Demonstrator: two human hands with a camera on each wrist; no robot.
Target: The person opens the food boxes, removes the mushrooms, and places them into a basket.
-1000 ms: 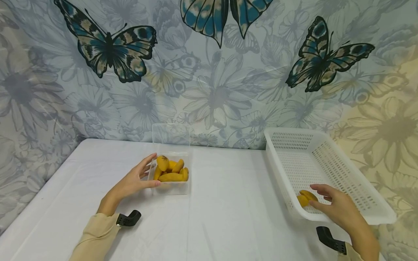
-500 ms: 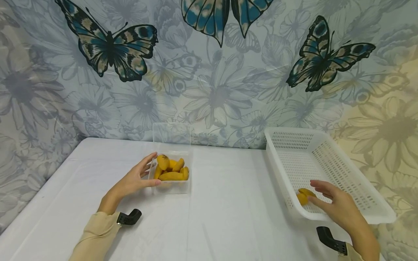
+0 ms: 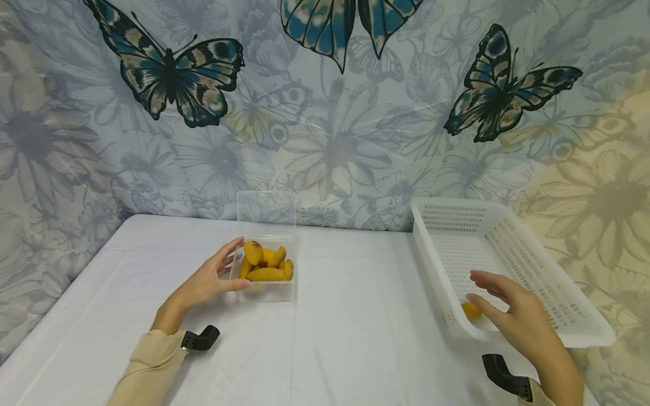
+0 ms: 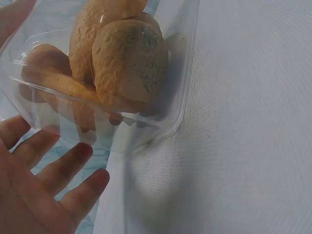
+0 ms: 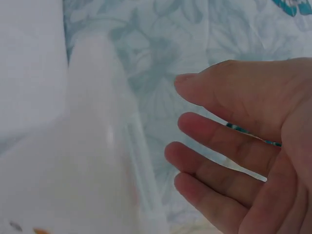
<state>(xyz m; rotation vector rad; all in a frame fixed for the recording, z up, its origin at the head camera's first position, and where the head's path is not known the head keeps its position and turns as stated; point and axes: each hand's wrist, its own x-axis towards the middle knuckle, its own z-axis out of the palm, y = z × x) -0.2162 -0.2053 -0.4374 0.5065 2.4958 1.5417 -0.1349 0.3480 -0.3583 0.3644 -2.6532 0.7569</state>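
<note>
A clear plastic box (image 3: 269, 293) stands on the table at the left with its lid (image 3: 266, 208) raised. Several yellow, banana-like fruits (image 3: 266, 274) fill it; one rounder piece (image 4: 129, 66) has dark speckles. My left hand (image 3: 210, 276) touches the box at its left side, thumb along the front, fingers (image 4: 68, 168) fairly straight and spread in the left wrist view. Over the white basket (image 3: 447, 282) at the right is my right hand (image 3: 518, 316), fingers spread from the thumb and nothing in it. Beside the thumb lies a yellow fruit (image 3: 471, 312), partly hidden by that hand.
White cloth covers the table (image 3: 350, 316) between box and basket. The basket has raised perforated walls, and its right side overhangs the table edge. Close behind rises a patterned fabric backdrop (image 3: 340, 146) with butterflies. Each wrist carries a black device (image 3: 201, 338).
My right hand has shifted left inside the basket and now covers a second yellow fruit that showed before. My left hand and the box have stayed put.
</note>
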